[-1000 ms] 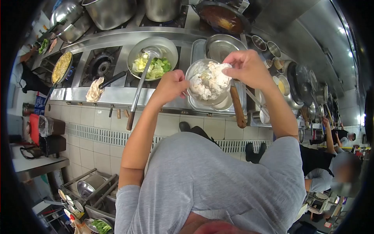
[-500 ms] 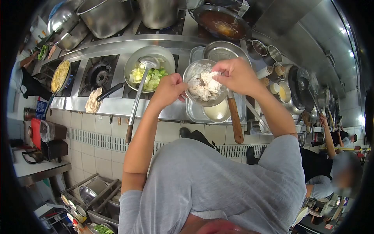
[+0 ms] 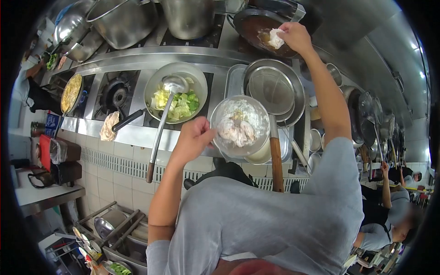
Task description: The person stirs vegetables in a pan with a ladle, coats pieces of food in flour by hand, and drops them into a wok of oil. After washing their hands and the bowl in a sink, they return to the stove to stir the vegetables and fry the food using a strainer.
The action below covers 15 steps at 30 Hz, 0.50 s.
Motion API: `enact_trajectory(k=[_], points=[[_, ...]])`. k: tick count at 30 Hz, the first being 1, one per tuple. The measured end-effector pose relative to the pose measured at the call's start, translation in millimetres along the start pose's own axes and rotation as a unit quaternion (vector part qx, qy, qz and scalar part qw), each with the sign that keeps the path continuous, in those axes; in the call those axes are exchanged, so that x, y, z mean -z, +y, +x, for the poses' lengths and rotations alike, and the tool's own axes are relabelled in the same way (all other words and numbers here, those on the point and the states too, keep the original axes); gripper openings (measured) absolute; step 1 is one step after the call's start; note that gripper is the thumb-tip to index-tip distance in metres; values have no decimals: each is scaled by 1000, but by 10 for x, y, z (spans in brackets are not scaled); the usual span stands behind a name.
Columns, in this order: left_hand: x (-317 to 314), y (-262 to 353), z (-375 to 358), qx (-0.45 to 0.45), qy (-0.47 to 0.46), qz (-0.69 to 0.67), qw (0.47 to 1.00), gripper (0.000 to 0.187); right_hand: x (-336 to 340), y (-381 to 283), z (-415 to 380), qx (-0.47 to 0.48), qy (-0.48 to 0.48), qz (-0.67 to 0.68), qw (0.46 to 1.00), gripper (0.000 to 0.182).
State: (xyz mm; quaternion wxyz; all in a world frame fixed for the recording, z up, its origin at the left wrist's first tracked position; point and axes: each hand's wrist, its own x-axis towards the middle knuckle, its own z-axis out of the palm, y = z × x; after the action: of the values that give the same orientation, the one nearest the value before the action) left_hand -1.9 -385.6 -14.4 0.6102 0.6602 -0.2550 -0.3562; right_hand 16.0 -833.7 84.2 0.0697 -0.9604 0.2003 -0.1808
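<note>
My left hand (image 3: 195, 138) grips the rim of a clear bowl (image 3: 219, 112) dusted with white flour, holding it over the counter. Several flour-coated pieces (image 3: 238, 132) lie inside. At the far right, my right hand (image 3: 298, 37) pinches one white floured piece (image 3: 276, 39) over a dark wok (image 3: 247, 22) of brown oil. Behind the bowl, a round mesh strainer (image 3: 270, 89) rests in a metal basin, its wooden handle (image 3: 277, 167) pointing toward me. Partly hidden under the bowl is a container of pale liquid (image 3: 262, 155).
Left of the bowl, a pan (image 3: 152, 80) on the stove holds chopped cabbage (image 3: 187, 104) and a long ladle (image 3: 161, 130). A crumpled cloth (image 3: 109, 127) lies at its black handle. Large pots (image 3: 121, 25) line the back. Other people are at both sides.
My right hand has moved from the bowl up and right to the wok, carrying a floured piece. The bowl in my left hand has come slightly lower in view.
</note>
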Motion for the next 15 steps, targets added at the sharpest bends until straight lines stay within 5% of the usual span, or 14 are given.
enact_trajectory(k=[7,10,13,15], points=[[-35,88,-329,19,39,-24,999,21,-1218,539,604,-61,-77,-104,990,24],[-29,16,-392,43,45,-30,998,20,-1497,585,770,-67,-27,-130,989,26],[30,-18,-453,48,53,-4,997,20,-1275,322,755,-13,37,-37,999,29],[98,-58,-424,41,53,12,998,21,-603,-472,307,33,103,44,993,30]])
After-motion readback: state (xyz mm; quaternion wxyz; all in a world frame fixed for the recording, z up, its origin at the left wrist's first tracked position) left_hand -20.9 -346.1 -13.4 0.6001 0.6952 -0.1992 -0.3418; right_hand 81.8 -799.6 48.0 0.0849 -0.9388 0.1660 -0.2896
